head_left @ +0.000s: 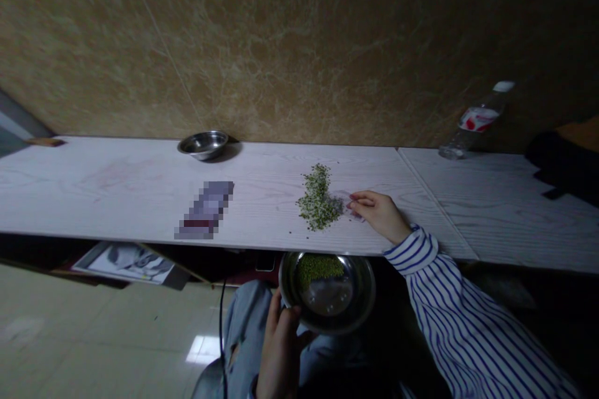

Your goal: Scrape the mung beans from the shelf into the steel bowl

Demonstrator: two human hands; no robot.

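Note:
My left hand [281, 340] is closed on the rim of a steel bowl [365, 312], which it holds over my lap just below the table edge. Green beans [318, 269], seemingly mung beans, lie along the far side of the bowl. On the tabletop, a loose pile of green beans mixed with white grains [318, 199] is spread out. At its right side my right hand [379, 215] has thumb and fingers pinched on a thin, see-through piece that looks like plastic [345, 201]. Its exact shape is hard to make out.
A second steel bowl [203, 146] stands at the back against the wall. Left of the pile lies a pixelated flat object [206, 209]. A clear bottle [475, 121] and a dark cloth item [568, 162] are on the right. An open drawer [131, 262] juts out below.

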